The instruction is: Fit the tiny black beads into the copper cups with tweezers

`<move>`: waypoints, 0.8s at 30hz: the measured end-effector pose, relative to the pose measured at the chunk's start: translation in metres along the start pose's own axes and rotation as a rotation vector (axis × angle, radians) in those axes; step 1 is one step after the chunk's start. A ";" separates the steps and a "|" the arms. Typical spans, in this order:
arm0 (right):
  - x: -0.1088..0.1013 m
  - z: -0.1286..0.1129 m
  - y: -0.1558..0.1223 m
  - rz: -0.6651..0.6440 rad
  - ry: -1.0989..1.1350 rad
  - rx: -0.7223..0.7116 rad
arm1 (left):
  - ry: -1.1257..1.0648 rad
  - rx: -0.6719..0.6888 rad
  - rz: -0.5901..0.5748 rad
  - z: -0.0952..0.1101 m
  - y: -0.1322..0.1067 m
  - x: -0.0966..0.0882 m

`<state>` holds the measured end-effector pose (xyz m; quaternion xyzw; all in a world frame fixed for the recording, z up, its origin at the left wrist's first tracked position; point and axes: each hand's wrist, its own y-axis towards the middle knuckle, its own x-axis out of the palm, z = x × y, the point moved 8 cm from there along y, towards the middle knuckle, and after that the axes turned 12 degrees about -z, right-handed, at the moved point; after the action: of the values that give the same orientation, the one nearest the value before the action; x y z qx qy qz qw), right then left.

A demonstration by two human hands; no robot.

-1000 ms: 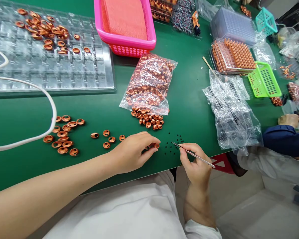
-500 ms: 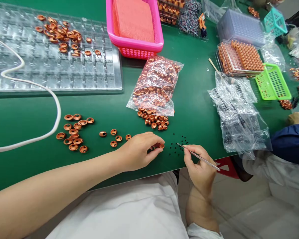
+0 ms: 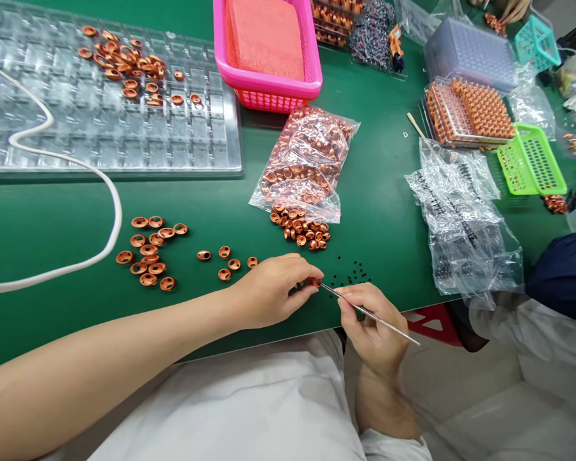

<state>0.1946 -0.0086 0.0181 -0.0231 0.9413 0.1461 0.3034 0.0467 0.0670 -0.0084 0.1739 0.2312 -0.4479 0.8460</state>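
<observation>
My left hand [image 3: 271,291] pinches a small copper-coloured ring [image 3: 316,282] between thumb and fingertips, just above the table's front edge. In my right hand [image 3: 377,323] is a pair of slim metal tweezers [image 3: 388,325], its tip touching or nearly touching that ring. Whether the tip carries anything is too small to tell. Tiny black pieces [image 3: 355,274] are scattered beyond my right fingers. A loose pile of copper rings [image 3: 302,230] lies past my left hand, with several more rings [image 3: 224,252] beside the wrist and a larger group [image 3: 150,250] farther left.
A clear bag of rings [image 3: 307,153] lies behind the pile. Farther back stand a pink basket [image 3: 269,83] and a clear tray [image 3: 182,141] with rings; a white cord [image 3: 110,192] crosses the left. Plastic bags [image 3: 465,224], a green basket [image 3: 532,160] and a person's dark sleeve [image 3: 566,275] are right.
My right hand has moved left, bringing the tweezers' tip from the black pieces to the ring in my left hand. My left hand keeps its pinch. The view has shifted slightly.
</observation>
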 end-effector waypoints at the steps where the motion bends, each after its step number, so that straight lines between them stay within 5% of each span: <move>1: 0.001 0.000 0.000 -0.009 -0.002 -0.015 | 0.001 0.001 -0.001 0.000 0.000 0.000; 24: 0.004 -0.006 0.006 -0.080 -0.037 -0.125 | 0.010 0.020 -0.009 0.001 0.001 0.000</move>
<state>0.1867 -0.0050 0.0221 -0.0770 0.9229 0.1927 0.3244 0.0478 0.0677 -0.0074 0.1837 0.2317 -0.4531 0.8410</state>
